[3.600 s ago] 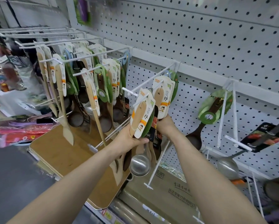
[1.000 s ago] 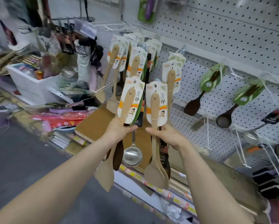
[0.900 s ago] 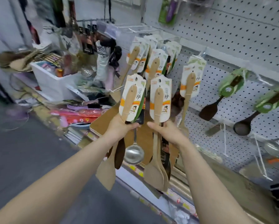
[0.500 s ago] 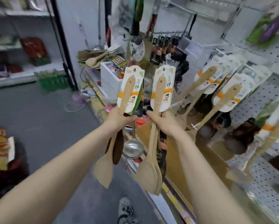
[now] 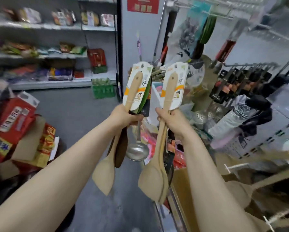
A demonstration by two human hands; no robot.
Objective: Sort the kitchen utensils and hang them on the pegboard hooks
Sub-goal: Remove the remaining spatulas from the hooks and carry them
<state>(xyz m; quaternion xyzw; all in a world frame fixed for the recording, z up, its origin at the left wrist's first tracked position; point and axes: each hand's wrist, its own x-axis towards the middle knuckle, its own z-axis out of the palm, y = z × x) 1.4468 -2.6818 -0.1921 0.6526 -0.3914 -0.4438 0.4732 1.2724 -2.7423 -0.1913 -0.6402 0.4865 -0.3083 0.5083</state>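
SHOP AISLE: Both hands are raised, each gripping a bunch of carded kitchen utensils with the blades hanging down. The left hand (image 5: 123, 117) curls its fingers around three handles. A pale wooden spatula (image 5: 104, 174) sits at the front, its white-and-orange card (image 5: 137, 87) standing upright above the fist. A dark wooden spoon (image 5: 122, 148) hangs just behind it, and a steel ladle (image 5: 137, 152) hangs with its bowl beside the spoon. A green card edge (image 5: 146, 96) shows behind the white one. The right hand (image 5: 172, 121) is wrapped around a pair of wooden spatulas (image 5: 151, 179), stacked one against the other under a matching card (image 5: 174, 86). I make out a black-packaged utensil (image 5: 167, 158) tucked behind them, though I cannot tell what kind. The two bunches are near each other but apart, held over the grey floor (image 5: 76, 114). The pegboard (image 5: 264, 144) lies toward the right edge, blurred, with a white hook (image 5: 235, 165) jutting out below it; neither bunch touches it. Black-carded tools (image 5: 241, 84) hang in a row on a rack at upper right. Red boxes (image 5: 14, 118) are stacked at left, with stocked shelves (image 5: 48, 52) and a green crate (image 5: 103, 88) beyond.
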